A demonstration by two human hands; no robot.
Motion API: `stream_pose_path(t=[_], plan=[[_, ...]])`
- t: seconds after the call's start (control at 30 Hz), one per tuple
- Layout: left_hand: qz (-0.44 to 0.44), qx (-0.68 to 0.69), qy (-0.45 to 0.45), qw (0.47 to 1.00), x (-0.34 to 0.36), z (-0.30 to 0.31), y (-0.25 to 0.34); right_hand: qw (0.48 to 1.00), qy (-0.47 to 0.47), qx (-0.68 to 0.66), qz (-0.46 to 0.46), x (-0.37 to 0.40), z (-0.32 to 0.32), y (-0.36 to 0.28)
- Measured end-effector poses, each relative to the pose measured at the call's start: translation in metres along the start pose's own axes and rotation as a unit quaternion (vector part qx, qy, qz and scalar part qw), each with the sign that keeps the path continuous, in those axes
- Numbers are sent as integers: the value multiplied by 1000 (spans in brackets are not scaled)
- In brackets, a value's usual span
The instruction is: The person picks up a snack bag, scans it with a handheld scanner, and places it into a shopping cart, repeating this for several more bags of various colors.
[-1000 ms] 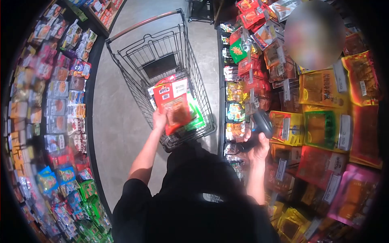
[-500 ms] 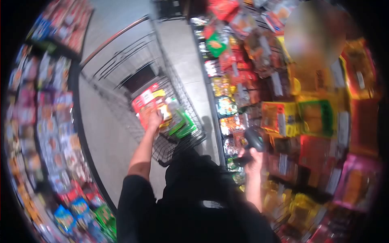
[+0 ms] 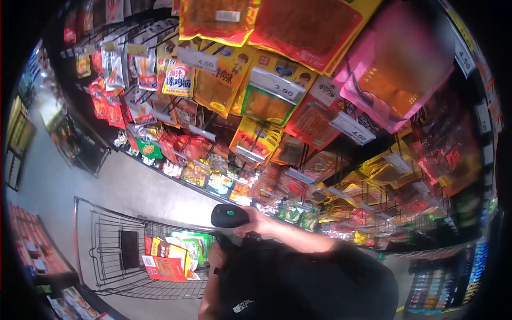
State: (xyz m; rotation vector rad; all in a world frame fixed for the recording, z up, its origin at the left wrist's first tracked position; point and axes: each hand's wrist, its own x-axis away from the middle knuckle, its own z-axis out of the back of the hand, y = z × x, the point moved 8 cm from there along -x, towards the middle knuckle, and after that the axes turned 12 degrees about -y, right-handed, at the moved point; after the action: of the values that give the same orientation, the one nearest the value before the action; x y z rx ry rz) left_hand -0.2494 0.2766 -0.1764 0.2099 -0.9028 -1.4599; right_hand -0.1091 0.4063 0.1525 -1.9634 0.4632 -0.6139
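Observation:
My right hand (image 3: pixel 255 222) is wrapped round a black handheld barcode scanner (image 3: pixel 229 215) with a green light on its head. It is held in front of my chest, between the shelf and the cart. My left hand (image 3: pixel 216 256) is low beside the shopping cart (image 3: pixel 109 266), close to a dark part below the scanner; its fingers are mostly hidden. Inside the wire cart lie several snack packets: a red packet (image 3: pixel 164 268), a yellow one (image 3: pixel 170 250) and a green one (image 3: pixel 200 242), overlapping each other.
Hanging snack packets (image 3: pixel 218 80) on hooks fill the shelf ahead, with price tags (image 3: pixel 277 85) at their fronts. A pink packet (image 3: pixel 352 88) hangs nearest on the right. Grey floor (image 3: pixel 130 176) runs between this shelf and another shelf (image 3: pixel 40 250) at lower left.
My view has turned toward the hanging packets on the right. My left hand has drawn back from the packets in the cart. The scanner is still in my right hand, now before my chest.

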Motion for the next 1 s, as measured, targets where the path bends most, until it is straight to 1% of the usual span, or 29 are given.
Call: stream_pose_path(t=[0.03, 0.07, 0.13, 0.17, 0.2, 0.23, 0.27, 0.33, 0.4, 0.43, 0.5, 0.53, 0.6, 0.63, 0.67, 0.7, 0.73, 0.77, 0.8, 0.83, 0.87, 0.9, 0.93, 0.97, 1.0], plan=[[-13, 21, 14, 1000, 9, 18, 16, 1000, 10, 23, 14, 3, 4, 3], [-15, 9, 18, 1000, 9, 34, 27, 998, -14, 54, 15, 5, 6, 0], [38, 90, -96, 991, 4, 38, 36, 991, -25, 119, 54, 12, 14, -1], [77, 29, -118, 990, 4, 45, 45, 991, -24, 116, 60, 19, 15, -7], [77, 23, -117, 990, -1, 33, 33, 985, -26, 146, 85, 27, 15, -18], [50, 33, -76, 995, -9, 18, 11, 978, -27, 176, 109, 35, 15, -29], [21, 44, -34, 998, -12, 12, -2, 978, -25, 174, 115, 44, 18, -35], [12, 37, -41, 998, -9, 15, -3, 984, -20, 156, 82, 60, 28, -35], [-1, 37, -52, 998, -9, 18, 5, 981, -12, 175, 88, 75, 37, -38], [0, 33, -51, 998, -8, 21, 8, 984, 7, 163, 69, 84, 43, -37], [101, -47, -96, 989, -1, 36, 21, 987, 34, 153, 44, 98, 54, -36], [100, -53, -96, 989, -4, 38, 22, 987, 36, 150, 49, 104, 57, -40], [59, -98, -80, 990, -9, 43, 21, 979, 51, 199, 18, 116, 61, -43], [61, -106, -87, 989, -15, 43, 15, 978, 35, 203, 44, 119, 61, -47], [94, -97, -99, 986, -23, 45, 5, 969, 8, 219, 116, 119, 63, -45], [127, -87, -108, 982, -30, 51, -2, 974, -9, 194, 116, 119, 67, -34], [126, -91, -109, 982, -39, 58, 0, 978, -28, 173, 115, 121, 70, -29], [128, -104, -87, 983, -48, 68, 1, 977, -27, 173, 118, 127, 69, -28], [130, -115, -64, 983, -52, 78, 1, 975, 29, 191, 113, 138, 74, -26], [84, -176, -44, 980, -68, 83, -7, 969, 82, 209, 107, 150, 80, -25], [39, -235, -24, 971, -82, 85, -13, 969, 77, 209, 108, 157, 79, -23], [148, -15, -28, 988, -85, 99, -23, 973, 102, 183, 93, 166, 85, -18], [152, -13, -24, 988, -88, 91, -48, 977, 125, 156, 78, 173, 90, -12], [128, -120, -6, 984, -111, 96, -57, 967, 152, 176, 102, 179, 93, -12], [102, -227, 12, 968, -125, 98, -67, 968, 147, 176, 103, 182, 93, -11]])
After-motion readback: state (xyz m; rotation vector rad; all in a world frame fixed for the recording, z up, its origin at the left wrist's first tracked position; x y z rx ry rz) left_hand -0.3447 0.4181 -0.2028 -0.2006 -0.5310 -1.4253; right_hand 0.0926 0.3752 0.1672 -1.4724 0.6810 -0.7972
